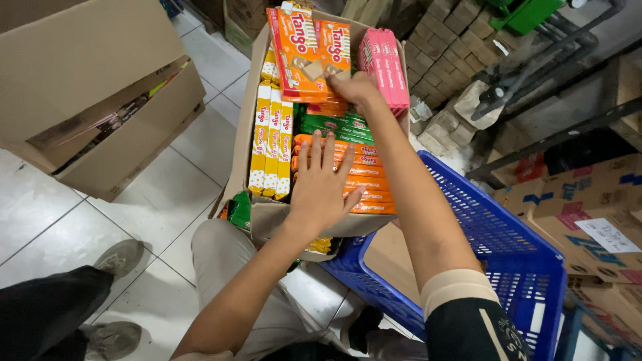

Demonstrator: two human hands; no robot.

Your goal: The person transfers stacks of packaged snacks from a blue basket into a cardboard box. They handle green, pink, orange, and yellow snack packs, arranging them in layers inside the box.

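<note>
white tiled floor; left hand (pixel 321 187) spread flat steadying orange wafer packs (pixel 364 184); right hand (pixel 354 87) pinching far orange pack (pixel 299 50), lift straight up from carton (pixel 244 127).

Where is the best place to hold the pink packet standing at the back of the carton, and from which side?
Grip the pink packet at its top end, coming from above. It stands upright above the carton rim, so that end looks free; the right hand is beside it.
</note>
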